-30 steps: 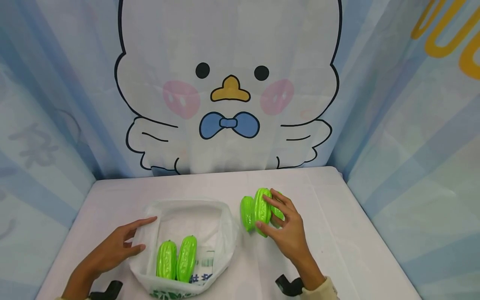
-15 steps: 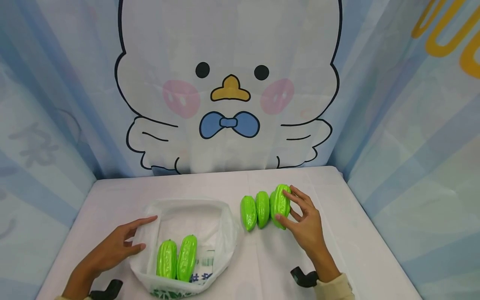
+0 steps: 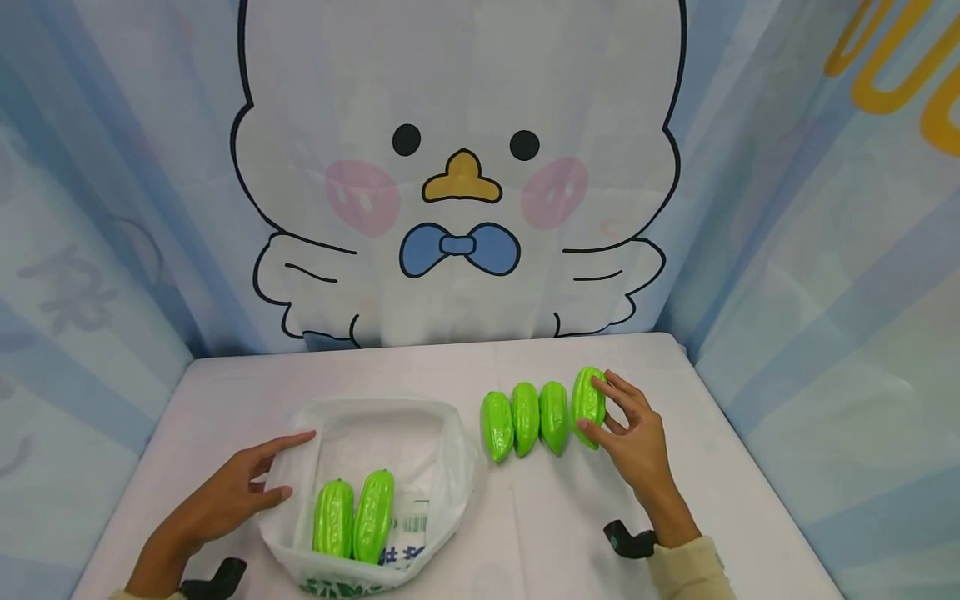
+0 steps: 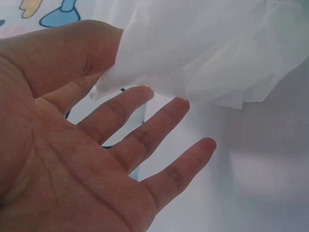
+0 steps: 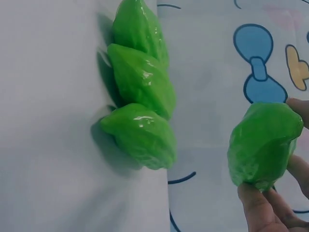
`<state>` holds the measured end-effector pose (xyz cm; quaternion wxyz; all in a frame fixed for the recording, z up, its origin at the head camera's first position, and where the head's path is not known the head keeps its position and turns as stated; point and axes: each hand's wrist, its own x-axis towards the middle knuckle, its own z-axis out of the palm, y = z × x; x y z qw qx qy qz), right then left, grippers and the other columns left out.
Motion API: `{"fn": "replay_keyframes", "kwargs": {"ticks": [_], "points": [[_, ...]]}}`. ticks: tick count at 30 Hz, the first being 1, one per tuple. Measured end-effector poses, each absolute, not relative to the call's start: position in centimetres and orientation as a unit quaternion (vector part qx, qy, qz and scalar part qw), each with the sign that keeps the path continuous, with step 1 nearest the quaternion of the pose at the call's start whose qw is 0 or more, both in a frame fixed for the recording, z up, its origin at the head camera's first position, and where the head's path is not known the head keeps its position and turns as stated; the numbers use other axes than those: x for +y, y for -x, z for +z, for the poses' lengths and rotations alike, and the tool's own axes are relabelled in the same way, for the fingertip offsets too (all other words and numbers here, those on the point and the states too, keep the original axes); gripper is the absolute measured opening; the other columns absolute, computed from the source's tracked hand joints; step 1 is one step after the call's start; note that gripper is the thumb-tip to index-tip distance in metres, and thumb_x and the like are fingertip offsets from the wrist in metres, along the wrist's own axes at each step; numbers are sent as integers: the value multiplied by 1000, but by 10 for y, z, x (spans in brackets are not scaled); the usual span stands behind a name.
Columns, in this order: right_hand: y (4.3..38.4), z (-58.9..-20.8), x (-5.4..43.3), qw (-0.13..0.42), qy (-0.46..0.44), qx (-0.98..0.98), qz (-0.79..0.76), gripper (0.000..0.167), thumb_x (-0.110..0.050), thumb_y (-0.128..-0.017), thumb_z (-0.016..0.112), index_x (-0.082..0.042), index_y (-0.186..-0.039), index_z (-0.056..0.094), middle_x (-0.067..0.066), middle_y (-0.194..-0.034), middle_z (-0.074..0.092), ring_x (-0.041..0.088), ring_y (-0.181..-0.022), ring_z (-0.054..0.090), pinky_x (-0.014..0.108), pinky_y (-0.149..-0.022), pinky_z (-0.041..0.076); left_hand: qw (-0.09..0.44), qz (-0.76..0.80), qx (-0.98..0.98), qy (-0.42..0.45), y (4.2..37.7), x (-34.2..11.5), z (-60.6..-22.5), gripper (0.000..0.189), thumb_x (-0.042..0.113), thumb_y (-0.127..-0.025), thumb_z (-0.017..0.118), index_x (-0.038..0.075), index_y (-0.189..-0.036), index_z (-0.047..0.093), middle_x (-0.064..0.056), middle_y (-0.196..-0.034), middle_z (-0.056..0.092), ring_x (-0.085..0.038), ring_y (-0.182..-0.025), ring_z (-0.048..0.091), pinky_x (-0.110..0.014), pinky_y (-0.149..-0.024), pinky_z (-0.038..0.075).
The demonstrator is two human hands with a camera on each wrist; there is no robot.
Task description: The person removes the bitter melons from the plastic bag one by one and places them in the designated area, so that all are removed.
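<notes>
My right hand (image 3: 637, 437) pinches a shiny bright-green toy bitter melon (image 3: 587, 408) between thumb and fingers. In the right wrist view this bitter melon (image 5: 263, 145) is held off the table. To its left, three similar bitter melons (image 3: 526, 419) stand side by side in a row on the table. A white plastic bag (image 3: 457, 492) lies with its mouth spread wide, and two more bitter melons (image 3: 372, 517) lie inside it. My left hand (image 3: 221, 496) rests at the bag's left edge, fingers extended, index finger over the rim. The left wrist view shows the bag's film (image 4: 159, 48) covering the thumb tip.
A white-covered table (image 3: 585, 533) bears everything. Behind it hangs a cloth backdrop (image 3: 461, 83) with a cartoon bird, and blue-patterned cloths (image 3: 75, 292) close off both sides. Black wrist devices (image 3: 630, 540) sit by both wrists.
My right hand has shifted right and slightly up with its bitter melon, past the others, uncovering the row of three. The left hand and bag have stayed put.
</notes>
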<state>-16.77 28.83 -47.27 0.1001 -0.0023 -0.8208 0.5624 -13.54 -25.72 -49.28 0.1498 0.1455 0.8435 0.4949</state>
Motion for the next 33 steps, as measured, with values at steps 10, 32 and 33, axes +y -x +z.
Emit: {"fn": "replay_keyframes", "kwargs": {"ticks": [10, 32, 33], "points": [[181, -489, 302, 72, 22, -824, 561, 68, -2, -88, 85, -9, -151, 60, 11, -169, 37, 36, -161, 33, 41, -115, 43, 149, 496, 843, -144, 135, -257, -493, 67, 18, -103, 70, 7, -163, 42, -34, -167, 34, -66, -141, 45, -79, -94, 51], [206, -533, 324, 14, 47, -835, 548, 68, 1, -91, 81, -6, -154, 55, 14, -174, 31, 36, -164, 27, 41, -121, 39, 146, 492, 845, -146, 135, -257, -492, 66, 18, -103, 70, 7, -162, 43, -34, -165, 36, -65, -139, 48, -77, -93, 53], [207, -534, 324, 15, 46, -836, 547, 68, 1, -91, 80, -5, -154, 56, 14, -174, 32, 36, -164, 27, 40, -121, 39, 146, 493, 845, -146, 135, -257, -492, 66, 17, -103, 70, 7, -162, 43, -33, -165, 36, -64, -139, 48, -77, -93, 54]]}}
